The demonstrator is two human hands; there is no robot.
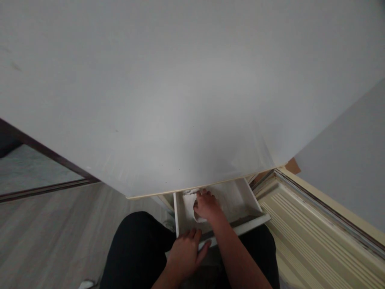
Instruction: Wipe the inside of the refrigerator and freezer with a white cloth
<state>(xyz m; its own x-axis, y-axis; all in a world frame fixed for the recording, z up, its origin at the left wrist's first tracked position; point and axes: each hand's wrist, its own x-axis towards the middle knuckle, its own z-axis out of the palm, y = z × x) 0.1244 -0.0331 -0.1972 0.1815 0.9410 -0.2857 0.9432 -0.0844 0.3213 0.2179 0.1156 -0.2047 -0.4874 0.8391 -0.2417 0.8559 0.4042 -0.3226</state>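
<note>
A white drawer (240, 230) stands pulled out below the front edge of a pale board-like surface, between my knees. My left hand (185, 251) grips the drawer's front rim near its left corner, fingers over the rim and thumb on the near side. Inside the drawer, toward its left, my right hand (206, 205) presses a crumpled white cloth or paper wipe (189, 202) against the bottom. Its fingers are curled over the wipe, and part of the wipe is hidden under them. Dark marks show along the drawer's inner front.
The pale surface (180, 100) fills the upper view and overhangs the drawer's back. At the right, a cream ribbed door-like panel (306, 233) stands close to the drawer. Grey wood-look floor (60, 233) lies to the left. My dark-trousered knees (138, 249) flank the drawer.
</note>
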